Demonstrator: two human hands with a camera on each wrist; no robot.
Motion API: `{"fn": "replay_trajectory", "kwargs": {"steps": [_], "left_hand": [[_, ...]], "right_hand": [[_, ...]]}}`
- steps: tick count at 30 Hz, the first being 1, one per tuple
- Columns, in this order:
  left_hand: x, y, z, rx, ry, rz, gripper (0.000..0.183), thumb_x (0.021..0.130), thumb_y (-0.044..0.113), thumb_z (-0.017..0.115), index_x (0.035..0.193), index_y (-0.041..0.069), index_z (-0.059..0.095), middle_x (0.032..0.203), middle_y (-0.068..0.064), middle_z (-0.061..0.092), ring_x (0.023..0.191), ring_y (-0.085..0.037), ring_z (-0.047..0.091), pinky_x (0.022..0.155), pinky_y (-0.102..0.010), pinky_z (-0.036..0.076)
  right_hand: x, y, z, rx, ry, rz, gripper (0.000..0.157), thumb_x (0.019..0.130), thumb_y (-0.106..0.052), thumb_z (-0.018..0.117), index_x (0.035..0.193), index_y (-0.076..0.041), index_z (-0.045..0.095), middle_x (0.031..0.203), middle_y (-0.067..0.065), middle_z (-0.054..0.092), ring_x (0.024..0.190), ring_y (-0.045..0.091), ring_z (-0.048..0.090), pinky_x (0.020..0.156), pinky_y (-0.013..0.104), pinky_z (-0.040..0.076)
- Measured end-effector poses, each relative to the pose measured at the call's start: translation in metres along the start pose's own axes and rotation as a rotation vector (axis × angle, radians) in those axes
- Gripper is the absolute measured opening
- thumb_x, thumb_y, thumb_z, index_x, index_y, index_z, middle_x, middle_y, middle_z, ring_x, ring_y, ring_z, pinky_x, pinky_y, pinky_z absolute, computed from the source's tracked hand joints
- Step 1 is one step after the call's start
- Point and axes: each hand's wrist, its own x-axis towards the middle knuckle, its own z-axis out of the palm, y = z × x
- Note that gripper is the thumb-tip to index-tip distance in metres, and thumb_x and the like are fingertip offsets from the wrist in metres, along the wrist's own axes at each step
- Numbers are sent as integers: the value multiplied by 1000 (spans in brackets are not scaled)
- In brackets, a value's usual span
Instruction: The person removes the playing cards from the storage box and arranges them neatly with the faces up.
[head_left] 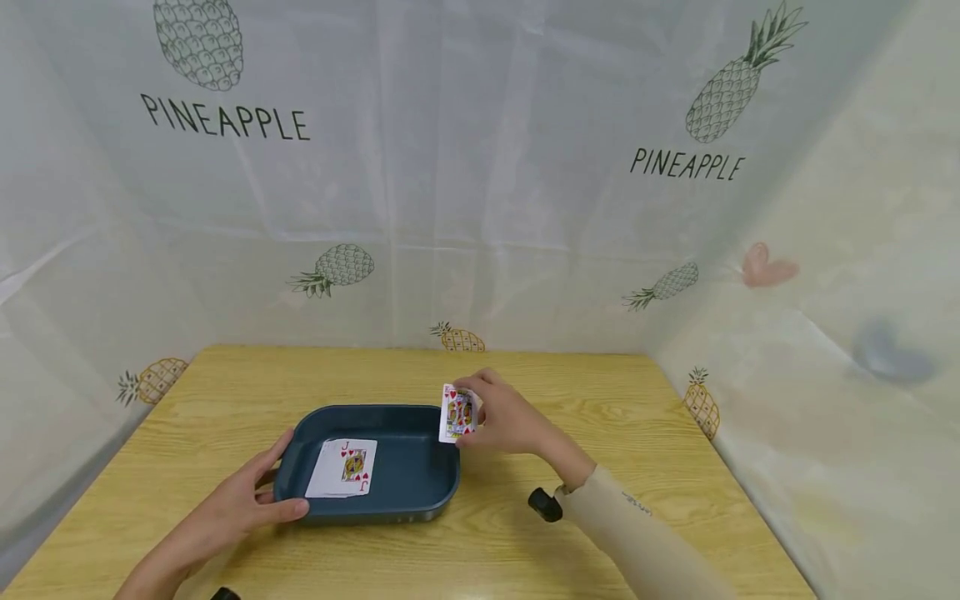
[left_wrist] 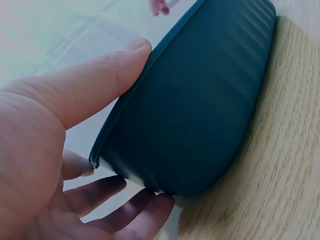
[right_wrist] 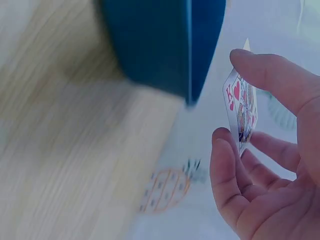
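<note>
one king of hearts (head_left: pixel 458 413): held up at the right end of the tray (head_left: pixel 411 471), face showing in the head view, apart from the rim in the right wrist view. whether more cards lie behind it cannot be told.

one right hand (head_left: pixel 507 418): fingers partly closed, thumb opposite, pinching the king of hearts by opposing edges.

one tray: dark blue, deep-walled, resting on the worktop (head_left: pixel 570 383).

one left hand (head_left: pixel 243 500): spread wide about the tray's left end, thumb on the near rim, fingers at the outer wall.

one jack of hearts (head_left: pixel 355 465): face up, topmost on a pile (head_left: pixel 322 479) inside the tray, left side.

handling, by judgement: cards light, thin, springy, smooth enough to slip, easily creased by a hard squeeze; best taken by the edges. tray probably stiff and fairly light; best held at rim and wall together.
</note>
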Motion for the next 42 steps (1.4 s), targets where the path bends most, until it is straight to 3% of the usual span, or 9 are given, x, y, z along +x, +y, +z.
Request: {"fn": "replay_trajectory", "kwargs": {"steps": [3, 9, 20, 26, 42], "left_hand": [[0, -1, 1, 5, 2, -5, 116, 94, 28, 84, 172, 13, -1, 167, -41, 18, 135, -44, 59, 90, -19, 54], [1, 0, 1, -6, -2, -20, 115, 95, 29, 83, 172, 14, -2, 167, -40, 16, 135, -46, 57, 94, -28, 57], [1, -1, 1, -3, 0, -30, 114, 96, 30, 82, 172, 16, -2, 168, -40, 14, 136, -48, 56, 100, -38, 58], [0, -1, 0, -1, 1, -32, 115, 96, 30, 82, 172, 15, -1, 167, -41, 16, 136, -48, 57, 98, -35, 58], [1, 1, -1, -4, -5, -28, 113, 97, 29, 81, 172, 14, -3, 167, -41, 16, 134, -45, 59, 98, -35, 58]], "right_hand": [[-8, 17, -10, -24, 12, 18, 82, 82, -16, 94, 152, -3, 53, 136, 14, 53, 78, 11, 57, 71, 26, 53], [-23, 47, -18, -71, -5, 85, 81, 82, -14, 94, 152, -1, 54, 136, 15, 53, 76, 11, 55, 70, 26, 51], [-34, 83, -2, -81, -113, 149, 81, 85, -20, 93, 152, 1, 53, 136, 18, 51, 76, 13, 54, 71, 31, 50], [-35, 89, 8, -130, -123, 132, 79, 84, -22, 93, 150, 1, 56, 136, 18, 54, 101, 19, 54, 94, 42, 51], [-21, 98, 18, -124, -172, 137, 77, 83, -26, 92, 149, -3, 59, 133, 16, 52, 103, 20, 49, 93, 42, 50]]}}
